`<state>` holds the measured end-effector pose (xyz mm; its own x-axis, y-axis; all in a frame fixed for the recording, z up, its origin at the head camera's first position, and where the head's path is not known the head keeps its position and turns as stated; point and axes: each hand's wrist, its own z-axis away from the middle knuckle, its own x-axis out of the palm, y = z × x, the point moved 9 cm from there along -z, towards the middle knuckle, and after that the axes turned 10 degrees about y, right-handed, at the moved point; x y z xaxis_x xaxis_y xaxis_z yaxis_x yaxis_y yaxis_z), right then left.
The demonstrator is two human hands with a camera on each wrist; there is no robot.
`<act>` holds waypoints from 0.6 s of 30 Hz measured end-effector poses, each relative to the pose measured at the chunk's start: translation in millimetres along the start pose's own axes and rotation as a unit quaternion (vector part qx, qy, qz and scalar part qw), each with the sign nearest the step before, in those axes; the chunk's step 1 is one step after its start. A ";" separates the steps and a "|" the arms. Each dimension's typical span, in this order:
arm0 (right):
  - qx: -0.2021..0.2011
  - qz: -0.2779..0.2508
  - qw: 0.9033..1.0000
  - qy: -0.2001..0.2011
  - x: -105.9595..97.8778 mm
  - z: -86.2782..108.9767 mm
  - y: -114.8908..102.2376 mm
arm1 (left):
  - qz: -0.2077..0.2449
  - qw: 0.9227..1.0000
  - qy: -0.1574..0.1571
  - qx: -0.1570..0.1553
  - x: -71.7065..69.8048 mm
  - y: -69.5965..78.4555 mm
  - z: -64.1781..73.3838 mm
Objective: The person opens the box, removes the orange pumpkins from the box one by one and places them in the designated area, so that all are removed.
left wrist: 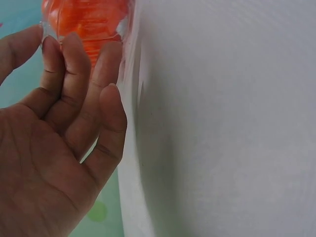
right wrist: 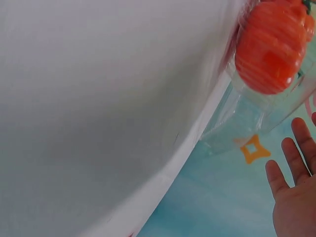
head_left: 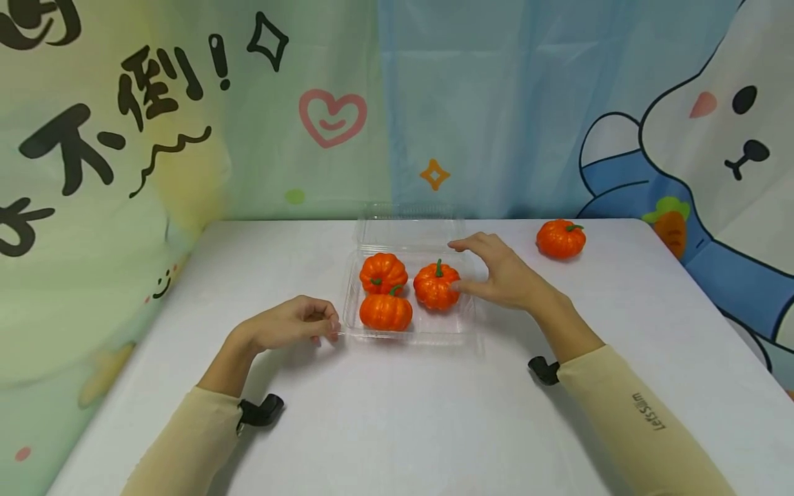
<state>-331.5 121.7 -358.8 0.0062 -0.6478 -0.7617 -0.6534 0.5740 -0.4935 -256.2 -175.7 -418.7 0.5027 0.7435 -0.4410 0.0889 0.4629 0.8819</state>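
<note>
Pinching the clear plastic container at its near left corner, the person's left hand has thumb and index fingertips at the rim, its other fingers loosely bent. The right hand is held at the container's right side, fingers spread from the thumb and gripping nothing; its thumb tip overlaps the right-hand pumpkin, though whether they touch cannot be told. The container sits on the white-covered desk, toward the middle of the far edge, with its lid folded back on that side. Along its left wall are two more orange pumpkins, the rear pumpkin just behind the front pumpkin. A lone pumpkin rests near the desk's far right corner.
</note>
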 end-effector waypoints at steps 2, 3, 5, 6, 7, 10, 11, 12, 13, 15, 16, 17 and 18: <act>-0.008 0.000 1.000 -0.001 2.1 -0.5 -3.6 | 0.000 1.000 -0.001 0.001 -0.1 0.0 -0.4; -0.011 -0.002 1.000 -0.001 2.9 -0.7 -5.3 | -0.001 1.000 -0.001 0.000 -0.3 0.0 -0.8; -0.015 -0.007 1.000 -0.002 4.6 -0.9 -8.1 | -0.003 1.000 -0.001 0.000 -0.8 -0.2 -1.2; -0.016 -0.010 1.000 -0.004 5.7 -0.8 -9.1 | -0.003 1.000 -0.002 0.002 -0.8 0.0 -1.3; -0.017 -0.012 1.000 -0.006 7.0 -0.9 -9.8 | -0.003 1.000 -0.001 0.001 -0.8 -0.3 -1.3; -0.014 -0.016 1.000 -0.020 11.7 -0.1 -11.5 | 0.000 1.000 -0.001 0.001 -0.5 -0.8 -0.7; -0.012 -0.015 0.999 -0.025 13.6 0.3 -11.6 | 0.001 1.000 -0.001 0.001 -0.3 -0.8 -0.4; -0.009 -0.014 0.999 -0.030 15.3 0.6 -11.7 | 0.002 1.000 -0.001 0.000 0.1 -0.9 -0.2; -0.006 -0.012 0.999 -0.035 16.8 0.9 -11.9 | 0.002 1.000 -0.001 -0.001 0.5 -1.0 0.1; -0.001 -0.010 0.999 -0.040 19.1 1.6 -12.3 | 0.003 1.000 -0.002 0.002 1.1 -0.7 0.2; 0.000 -0.008 0.999 -0.040 19.9 1.9 -12.7 | 0.002 1.000 -0.002 0.001 1.1 -0.8 0.3; 0.001 -0.005 0.999 -0.041 20.8 1.8 -12.6 | 0.002 1.000 -0.002 0.003 1.0 -0.2 0.5; 0.002 -0.002 0.999 -0.039 21.2 1.8 -12.8 | 0.003 1.000 0.000 0.002 0.6 -0.1 0.5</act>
<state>-321.6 101.5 -369.3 0.0690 -0.6091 -0.7901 -0.6509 0.5728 -0.4983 -255.4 -175.6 -419.0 0.5033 0.7458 -0.4365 0.0903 0.4570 0.8849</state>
